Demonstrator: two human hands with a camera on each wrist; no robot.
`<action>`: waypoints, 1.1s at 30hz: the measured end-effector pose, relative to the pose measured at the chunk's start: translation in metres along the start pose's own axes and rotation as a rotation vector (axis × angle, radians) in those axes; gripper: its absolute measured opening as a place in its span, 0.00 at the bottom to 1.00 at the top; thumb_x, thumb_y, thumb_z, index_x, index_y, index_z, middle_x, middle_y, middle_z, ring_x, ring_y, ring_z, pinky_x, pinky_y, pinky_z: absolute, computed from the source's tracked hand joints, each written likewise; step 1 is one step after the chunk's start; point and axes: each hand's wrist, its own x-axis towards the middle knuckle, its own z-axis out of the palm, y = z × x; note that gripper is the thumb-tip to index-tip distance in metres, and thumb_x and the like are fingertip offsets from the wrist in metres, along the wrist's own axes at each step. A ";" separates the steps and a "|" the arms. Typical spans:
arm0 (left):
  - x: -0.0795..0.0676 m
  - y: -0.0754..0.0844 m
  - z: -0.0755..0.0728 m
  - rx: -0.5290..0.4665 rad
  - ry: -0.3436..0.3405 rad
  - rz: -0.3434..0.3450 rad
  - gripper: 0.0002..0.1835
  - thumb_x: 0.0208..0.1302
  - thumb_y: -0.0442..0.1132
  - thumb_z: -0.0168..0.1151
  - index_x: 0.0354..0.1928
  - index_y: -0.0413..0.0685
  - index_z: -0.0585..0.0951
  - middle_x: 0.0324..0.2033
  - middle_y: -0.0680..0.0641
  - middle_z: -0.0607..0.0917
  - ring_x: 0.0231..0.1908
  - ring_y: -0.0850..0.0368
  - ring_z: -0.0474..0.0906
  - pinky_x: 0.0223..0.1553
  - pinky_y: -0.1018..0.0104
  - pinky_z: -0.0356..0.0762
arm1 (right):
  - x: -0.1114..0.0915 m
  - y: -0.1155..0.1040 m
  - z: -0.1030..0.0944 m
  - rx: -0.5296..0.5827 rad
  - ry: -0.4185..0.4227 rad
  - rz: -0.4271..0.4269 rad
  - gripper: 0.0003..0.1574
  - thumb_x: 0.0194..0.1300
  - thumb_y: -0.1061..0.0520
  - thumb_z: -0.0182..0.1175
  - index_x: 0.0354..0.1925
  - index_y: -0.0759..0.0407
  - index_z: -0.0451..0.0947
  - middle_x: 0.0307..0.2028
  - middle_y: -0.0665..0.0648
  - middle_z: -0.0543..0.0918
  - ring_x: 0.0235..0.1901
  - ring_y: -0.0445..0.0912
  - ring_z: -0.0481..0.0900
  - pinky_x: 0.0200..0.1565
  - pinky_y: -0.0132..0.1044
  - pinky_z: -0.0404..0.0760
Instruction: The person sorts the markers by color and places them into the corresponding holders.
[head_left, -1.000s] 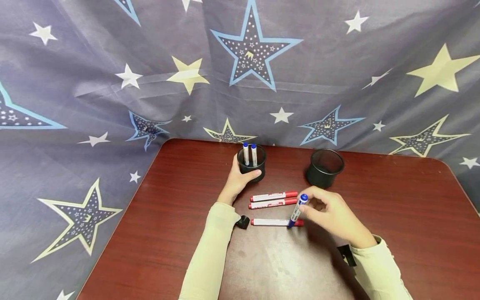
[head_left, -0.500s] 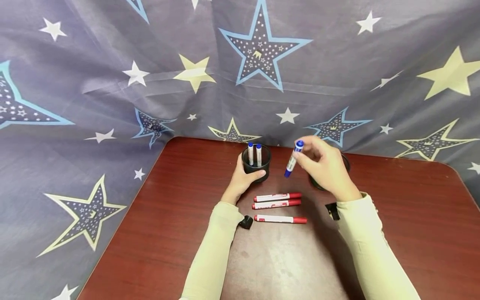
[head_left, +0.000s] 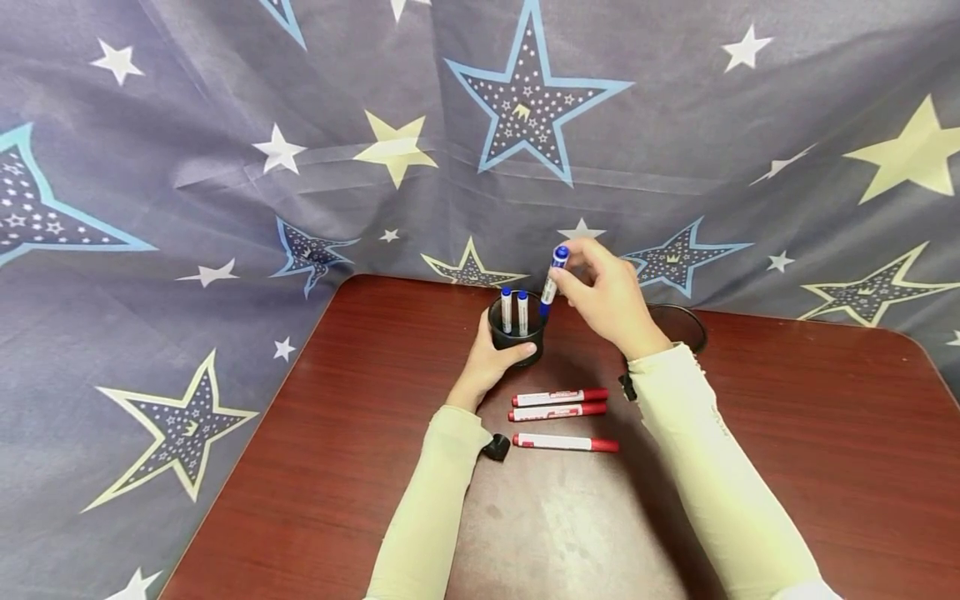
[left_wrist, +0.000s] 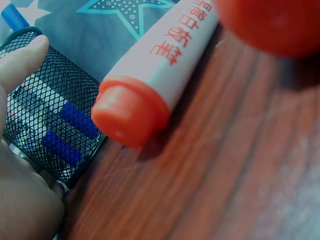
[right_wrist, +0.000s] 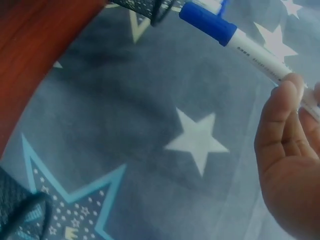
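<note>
My left hand (head_left: 483,364) grips a black mesh pen cup (head_left: 531,352) near the table's far side, its thumb across the front. Two blue-capped whiteboard markers (head_left: 506,311) stand in that cup; their blue lower ends show through the mesh (left_wrist: 65,82) in the left wrist view. Between thumb and fingers, my right hand (head_left: 607,296) pinches a third blue marker (head_left: 552,283). It is tilted, with its blue cap (right_wrist: 207,22) pointing down at the cup's right rim. In the head view I cannot tell whether the cap touches the rim.
Three red markers, the nearest one (head_left: 562,442) apart from the other two (head_left: 557,412), lie on the brown table (head_left: 300,467). A second mesh cup (head_left: 688,327) is partly hidden behind my right arm. A star-patterned cloth (head_left: 420,208) hangs behind the table.
My right hand has lifted the blue marker from above the red markers and carried it up and left to the cup. My left hand keeps its hold on the cup.
</note>
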 end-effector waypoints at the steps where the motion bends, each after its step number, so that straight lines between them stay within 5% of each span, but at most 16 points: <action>1: 0.000 0.000 0.000 0.000 -0.001 0.000 0.50 0.54 0.31 0.76 0.75 0.49 0.58 0.65 0.44 0.71 0.62 0.53 0.68 0.66 0.59 0.61 | 0.001 0.001 0.003 -0.001 -0.008 0.011 0.14 0.67 0.58 0.67 0.50 0.59 0.80 0.36 0.55 0.86 0.20 0.43 0.77 0.26 0.32 0.76; 11: 0.000 0.003 -0.001 -0.005 -0.023 -0.024 0.50 0.57 0.33 0.75 0.77 0.49 0.55 0.68 0.43 0.68 0.64 0.51 0.66 0.68 0.57 0.60 | -0.001 0.020 0.025 -0.016 -0.126 0.083 0.17 0.69 0.57 0.66 0.54 0.59 0.78 0.38 0.56 0.85 0.18 0.45 0.79 0.24 0.40 0.80; 15: -0.001 0.006 -0.002 -0.018 -0.049 -0.049 0.52 0.58 0.32 0.74 0.78 0.47 0.52 0.70 0.40 0.65 0.66 0.50 0.64 0.68 0.58 0.59 | -0.004 0.030 0.034 -0.047 -0.155 0.101 0.17 0.69 0.57 0.66 0.54 0.59 0.78 0.37 0.57 0.85 0.25 0.48 0.80 0.31 0.43 0.79; 23: -0.010 0.035 -0.002 -0.010 -0.057 -0.048 0.50 0.57 0.31 0.74 0.76 0.40 0.55 0.68 0.39 0.68 0.63 0.50 0.66 0.66 0.59 0.62 | -0.008 0.043 0.044 -0.098 -0.159 0.084 0.15 0.66 0.58 0.67 0.49 0.60 0.79 0.37 0.59 0.87 0.32 0.51 0.83 0.38 0.46 0.79; 30: 0.002 -0.003 -0.002 -0.002 -0.017 -0.015 0.51 0.55 0.34 0.77 0.76 0.50 0.56 0.66 0.45 0.69 0.63 0.53 0.67 0.66 0.58 0.62 | -0.012 0.050 0.046 -0.130 -0.161 0.073 0.15 0.65 0.56 0.69 0.47 0.61 0.79 0.38 0.59 0.87 0.38 0.54 0.82 0.42 0.50 0.77; 33: 0.002 -0.004 -0.002 -0.012 -0.025 -0.014 0.51 0.55 0.33 0.76 0.77 0.48 0.55 0.67 0.43 0.68 0.63 0.52 0.67 0.66 0.59 0.62 | -0.012 0.052 0.047 -0.146 -0.156 0.079 0.15 0.65 0.55 0.69 0.47 0.61 0.80 0.40 0.59 0.86 0.40 0.55 0.82 0.44 0.50 0.76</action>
